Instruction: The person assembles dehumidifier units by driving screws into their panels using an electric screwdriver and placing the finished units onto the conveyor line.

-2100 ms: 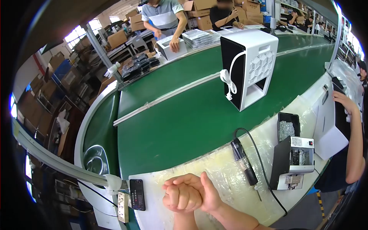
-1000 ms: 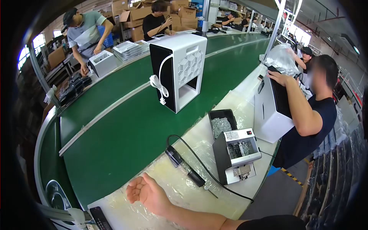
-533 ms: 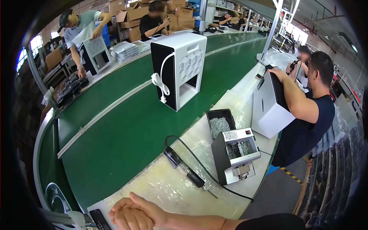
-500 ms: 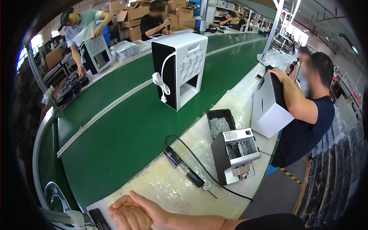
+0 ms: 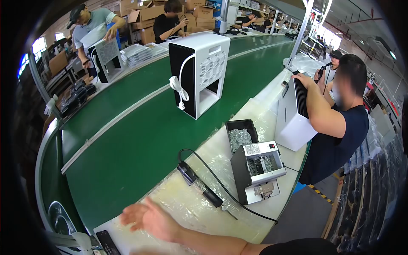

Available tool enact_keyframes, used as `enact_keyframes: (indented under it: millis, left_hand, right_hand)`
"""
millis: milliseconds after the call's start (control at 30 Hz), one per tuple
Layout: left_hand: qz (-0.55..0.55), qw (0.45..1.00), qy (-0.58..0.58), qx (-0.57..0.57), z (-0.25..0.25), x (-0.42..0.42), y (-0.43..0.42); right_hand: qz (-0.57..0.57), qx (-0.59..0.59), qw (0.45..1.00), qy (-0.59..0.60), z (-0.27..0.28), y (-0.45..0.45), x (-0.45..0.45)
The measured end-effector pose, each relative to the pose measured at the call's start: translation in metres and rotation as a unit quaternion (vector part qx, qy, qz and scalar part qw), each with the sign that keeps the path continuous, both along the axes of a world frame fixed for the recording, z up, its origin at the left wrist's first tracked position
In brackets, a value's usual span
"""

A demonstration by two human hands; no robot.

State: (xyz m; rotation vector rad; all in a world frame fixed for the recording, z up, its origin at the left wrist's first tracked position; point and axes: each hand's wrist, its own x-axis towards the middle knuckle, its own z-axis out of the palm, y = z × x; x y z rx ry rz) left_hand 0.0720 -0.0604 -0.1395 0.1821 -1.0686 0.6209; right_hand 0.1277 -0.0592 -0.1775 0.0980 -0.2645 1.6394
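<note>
My right hand (image 5: 151, 220) reaches in from the lower right over the plastic-covered bench, its fingers spread and nothing in them. Only a blurred sliver of my left hand (image 5: 146, 252) shows at the bottom edge; its fingers are hidden. Beyond my right hand lies a black electric screwdriver (image 5: 209, 196) with a long bit and a cable. A screw feeder (image 5: 239, 176) with loose screws in its hopper stands to the right, beside a black bin (image 5: 229, 125) of screws. A flat black device (image 5: 107, 243) lies at the lower left.
A white and black appliance housing (image 5: 209, 72) with a coiled white cord stands upright on the green conveyor belt (image 5: 127, 140). At right, a person (image 5: 340, 123) holds another white housing (image 5: 293, 121). Across the belt, a co-worker (image 5: 91, 25) handles a similar unit (image 5: 106, 57).
My hands were clasped together; they have parted. The right hand has opened and moved slightly up, while the left has dropped almost out of view. The screwdriver remains on the bench.
</note>
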Motion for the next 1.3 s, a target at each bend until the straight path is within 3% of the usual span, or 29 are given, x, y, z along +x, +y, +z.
enact_keyframes:
  millis: [67, 100, 167, 233, 267, 333, 400, 433, 467, 533, 800, 867, 900, 933, 967, 1067, 1133, 1167, 1200, 1233, 1267, 1300]
  left_hand:
    - [-0.085, 0.996, 0.009, -0.005, -0.010, 0.029, 0.011]
    - [-0.068, 0.997, 0.031, -0.022, -0.010, 0.025, 0.012]
    - [-0.036, 0.995, 0.075, -0.056, -0.011, 0.018, 0.016]
    - [-0.015, 0.991, 0.103, -0.079, -0.019, 0.005, 0.019]
    - [0.083, 0.976, 0.190, -0.061, -0.022, -0.006, 0.022]
    - [0.244, 0.907, 0.332, -0.085, -0.021, -0.017, 0.018]
    - [0.300, 0.781, 0.489, -0.247, -0.015, -0.021, 0.016]
    - [0.301, 0.748, 0.524, -0.274, -0.013, -0.021, 0.019]
    - [0.303, 0.746, 0.546, -0.234, -0.015, -0.022, 0.023]
    - [0.219, 0.771, 0.517, -0.301, -0.017, -0.024, 0.030]
    - [0.297, 0.762, 0.518, -0.251, -0.020, 0.001, 0.033]
    - [0.274, 0.834, 0.447, -0.174, -0.035, 0.001, 0.039]
    - [0.289, 0.826, 0.453, -0.171, -0.036, 0.000, 0.041]
    - [0.234, 0.848, 0.439, -0.181, -0.037, 0.003, 0.039]
    - [0.182, 0.868, 0.421, -0.192, -0.038, 0.003, 0.039]
    - [0.176, 0.851, 0.448, -0.211, -0.035, 0.005, 0.039]
    - [0.179, 0.853, 0.443, -0.210, -0.037, 0.002, 0.041]
    - [0.174, 0.858, 0.440, -0.202, -0.037, 0.002, 0.042]
    - [0.177, 0.859, 0.434, -0.205, -0.038, 0.001, 0.043]
    - [0.180, 0.862, 0.430, -0.200, -0.039, -0.001, 0.044]
    - [0.183, 0.865, 0.425, -0.195, -0.040, -0.001, 0.045]
    - [0.186, 0.866, 0.420, -0.197, -0.039, -0.001, 0.045]
  right_hand:
    - [0.119, 0.099, 0.986, 0.068, 0.001, 0.002, 0.013]
    - [0.122, 0.100, 0.985, 0.066, -0.002, 0.003, 0.012]
    - [0.001, 0.137, 0.991, -0.001, -0.005, 0.007, 0.007]
    - [0.031, 0.165, 0.986, 0.013, -0.004, 0.002, 0.006]
    - [-0.039, 0.154, 0.987, -0.005, -0.001, 0.000, 0.007]
    - [-0.146, 0.103, 0.983, 0.032, 0.005, -0.002, 0.017]
    - [-0.205, 0.005, 0.965, 0.166, 0.022, -0.005, 0.045]
    - [-0.243, 0.002, 0.950, 0.195, 0.025, -0.005, 0.051]
    - [-0.266, -0.011, 0.945, 0.190, 0.021, -0.005, 0.057]
    - [-0.275, 0.020, 0.948, 0.162, 0.011, -0.003, 0.065]
    - [-0.285, 0.029, 0.953, 0.097, 0.012, -0.004, 0.067]
    - [-0.291, 0.024, 0.952, 0.090, 0.013, -0.005, 0.068]
    - [-0.293, 0.019, 0.952, 0.091, 0.012, -0.004, 0.066]
    - [-0.292, 0.013, 0.948, 0.125, 0.010, -0.002, 0.065]
    - [-0.306, 0.027, 0.948, 0.088, 0.010, 0.000, 0.064]
    - [-0.312, -0.048, 0.948, 0.045, 0.020, -0.007, 0.060]
    - [-0.303, -0.047, 0.945, -0.110, 0.025, -0.029, 0.062]
    - [-0.329, -0.069, 0.938, -0.087, 0.046, -0.046, 0.062]
    - [-0.313, 0.009, 0.940, -0.139, 0.060, -0.066, 0.065]
    - [-0.335, 0.086, 0.920, -0.183, 0.069, -0.090, 0.073]
    - [-0.548, 0.011, 0.670, -0.500, 0.043, -0.118, 0.085]
    - [-0.651, -0.194, 0.283, -0.677, 0.017, -0.145, 0.097]
